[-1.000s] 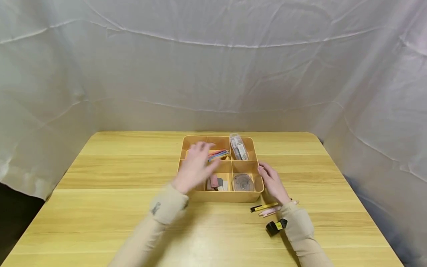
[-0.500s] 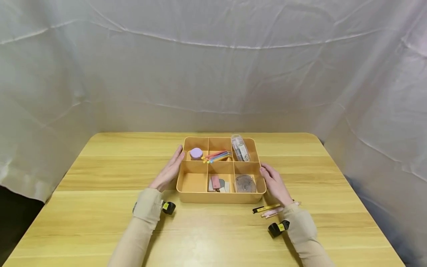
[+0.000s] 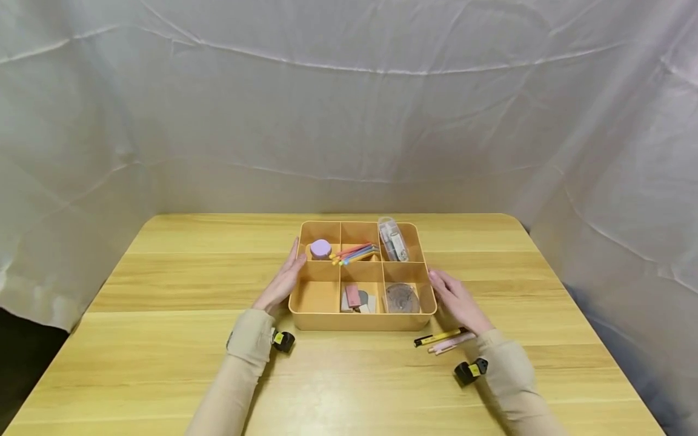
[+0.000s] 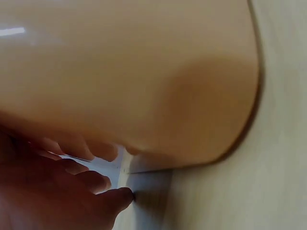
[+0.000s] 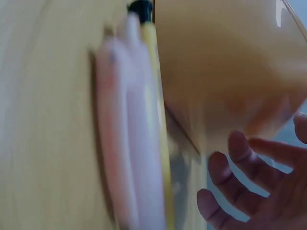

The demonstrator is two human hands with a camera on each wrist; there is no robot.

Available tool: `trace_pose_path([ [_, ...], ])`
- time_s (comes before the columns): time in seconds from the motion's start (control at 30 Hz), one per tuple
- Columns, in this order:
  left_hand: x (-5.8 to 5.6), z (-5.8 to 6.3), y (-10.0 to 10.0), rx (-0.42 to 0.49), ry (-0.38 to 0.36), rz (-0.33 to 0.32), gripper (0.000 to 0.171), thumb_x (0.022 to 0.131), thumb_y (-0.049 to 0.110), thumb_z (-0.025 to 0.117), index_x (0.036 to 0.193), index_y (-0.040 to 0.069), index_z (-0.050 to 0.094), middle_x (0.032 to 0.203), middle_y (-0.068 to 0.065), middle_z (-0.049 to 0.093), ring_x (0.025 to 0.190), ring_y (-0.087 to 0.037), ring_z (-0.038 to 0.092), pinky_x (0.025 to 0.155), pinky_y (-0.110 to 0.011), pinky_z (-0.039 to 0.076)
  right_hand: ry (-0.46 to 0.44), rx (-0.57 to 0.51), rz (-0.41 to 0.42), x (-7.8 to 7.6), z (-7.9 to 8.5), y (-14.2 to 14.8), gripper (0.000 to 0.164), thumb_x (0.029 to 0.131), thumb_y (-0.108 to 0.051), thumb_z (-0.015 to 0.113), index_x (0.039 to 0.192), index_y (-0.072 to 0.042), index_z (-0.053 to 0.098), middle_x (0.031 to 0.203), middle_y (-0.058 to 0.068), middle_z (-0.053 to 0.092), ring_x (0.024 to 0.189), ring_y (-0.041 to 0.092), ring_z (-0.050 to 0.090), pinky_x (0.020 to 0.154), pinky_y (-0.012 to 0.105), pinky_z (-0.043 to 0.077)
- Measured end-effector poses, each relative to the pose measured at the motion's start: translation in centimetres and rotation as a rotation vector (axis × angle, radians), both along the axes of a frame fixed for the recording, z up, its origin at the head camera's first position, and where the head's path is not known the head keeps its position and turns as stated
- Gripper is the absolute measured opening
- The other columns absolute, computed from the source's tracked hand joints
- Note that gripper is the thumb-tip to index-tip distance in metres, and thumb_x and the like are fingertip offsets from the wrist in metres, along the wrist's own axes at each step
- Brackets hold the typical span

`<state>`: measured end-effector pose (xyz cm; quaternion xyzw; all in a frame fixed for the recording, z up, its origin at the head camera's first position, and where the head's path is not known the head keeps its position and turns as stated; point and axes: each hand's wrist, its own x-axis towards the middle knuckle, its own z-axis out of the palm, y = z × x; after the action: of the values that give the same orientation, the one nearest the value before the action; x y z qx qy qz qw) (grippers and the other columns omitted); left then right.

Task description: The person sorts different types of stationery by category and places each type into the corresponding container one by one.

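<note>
An orange-tan organizer box [image 3: 349, 322] with several compartments sits between my hands. My left hand [image 3: 279, 284] lies along its left wall, fingers extended and thumb near the rim; the left wrist view shows its fingers [image 4: 112, 201] close beside the wall. At the right wall is my right hand [image 3: 457, 301], whose loosely bent, spread fingers [image 5: 240, 148] hold nothing. Inside the box are a purple-lidded jar [image 3: 320, 248], several thin coloured sticks [image 3: 354, 253], a clear case [image 3: 394, 240] leaning over the back rim, a pink block [image 3: 352, 295] among pale pieces, and a round transparent container [image 3: 402, 298].
A yellow pen with a black end [image 3: 436, 338] and pink pens [image 3: 451, 343] lie on the wooden table [image 3: 180, 351], just in front of the box's right corner and below my right wrist. A pale curtain [image 3: 349, 133] hangs behind and around the table.
My left hand has come from above the compartments to the box's left wall, uncovering the purple-lidded jar. My right hand has shifted slightly rightward. The box's contents look unchanged over the last half second.
</note>
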<state>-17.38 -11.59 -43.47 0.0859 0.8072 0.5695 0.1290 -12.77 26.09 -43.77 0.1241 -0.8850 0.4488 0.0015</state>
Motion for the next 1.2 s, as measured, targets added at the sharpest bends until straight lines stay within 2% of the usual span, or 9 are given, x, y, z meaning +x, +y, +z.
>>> trace_pose_path([
  [0.07,0.1,0.0,0.1,0.008,0.006,0.007,0.063,0.111,0.034,0.018,0.16,0.013,-0.015,0.169,-0.007,-0.02,0.157,-0.032,-0.016,0.127,-0.055,-0.009,0.023,0.058,0.064,0.2,0.2,0.9,0.043,0.11,-0.017,0.037,0.137,0.013,0.052,0.116,0.029,0.069,0.106,0.039,0.066,0.094,0.043,0.057],
  [0.17,0.1,-0.1,0.2,0.014,0.014,0.013,0.062,0.111,0.032,0.017,0.16,0.012,-0.015,0.169,-0.008,-0.019,0.157,-0.034,-0.015,0.127,-0.056,-0.009,0.079,0.203,0.191,0.6,0.5,2.6,0.031,0.105,-0.011,0.048,0.124,0.009,0.063,0.1,0.016,0.073,0.092,0.027,0.068,0.084,0.034,0.058],
  [0.2,0.1,-0.2,0.2,0.018,0.016,0.013,0.062,0.111,0.031,0.017,0.16,0.011,-0.015,0.169,-0.009,-0.019,0.157,-0.034,-0.014,0.127,-0.056,-0.009,0.094,0.259,0.236,0.8,0.5,3.1,0.027,0.103,-0.011,0.053,0.119,0.005,0.067,0.101,0.012,0.074,0.092,0.023,0.068,0.083,0.032,0.058],
  [0.27,0.1,-0.3,0.3,0.02,0.009,0.018,0.061,0.111,0.031,0.017,0.16,0.012,-0.015,0.169,-0.008,-0.019,0.157,-0.034,-0.014,0.127,-0.056,-0.009,0.103,0.35,0.324,1.1,0.6,3.9,0.021,0.098,-0.016,0.064,0.112,-0.002,0.071,0.103,0.006,0.074,0.093,0.018,0.067,0.082,0.033,0.057],
  [0.37,0.0,-0.4,0.5,0.026,0.006,0.024,0.062,0.111,0.031,0.017,0.16,0.012,-0.014,0.169,-0.009,-0.018,0.157,-0.034,-0.013,0.127,-0.056,-0.009,0.061,0.427,0.396,1.7,0.8,4.6,0.024,0.089,-0.027,0.075,0.106,-0.011,0.073,0.101,-0.001,0.07,0.094,0.017,0.063,0.084,0.037,0.054],
  [0.53,-0.2,-0.4,0.4,0.026,0.019,0.03,0.062,0.111,0.032,0.017,0.16,0.01,-0.013,0.169,-0.009,-0.017,0.157,-0.035,-0.012,0.127,-0.055,-0.008,0.051,0.477,0.432,1.9,0.9,4.3,0.024,0.079,-0.03,0.082,0.099,-0.021,0.074,0.102,-0.004,0.067,0.102,0.022,0.058,0.092,0.046,0.049],
  [0.83,0.0,-0.4,0.2,0.022,0.001,0.018,0.062,0.111,0.033,0.016,0.16,0.012,-0.015,0.169,-0.009,-0.018,0.157,-0.036,-0.014,0.127,-0.056,-0.009,0.069,0.467,0.47,1.6,0.5,3.9,0.017,0.078,-0.026,0.084,0.09,-0.023,0.073,0.098,-0.006,0.065,0.099,0.018,0.055,0.09,0.037,0.047],
  [1.2,0.0,-0.2,0.2,0.038,-0.017,0.022,0.061,0.111,0.032,0.017,0.16,0.013,-0.015,0.169,-0.008,-0.018,0.157,-0.036,-0.014,0.126,-0.057,-0.01,0.053,0.49,0.458,1.4,0.2,3.7,0.019,0.076,-0.019,0.085,0.085,-0.024,0.07,0.095,-0.008,0.064,0.093,0.012,0.051,0.082,0.03,0.044],
])
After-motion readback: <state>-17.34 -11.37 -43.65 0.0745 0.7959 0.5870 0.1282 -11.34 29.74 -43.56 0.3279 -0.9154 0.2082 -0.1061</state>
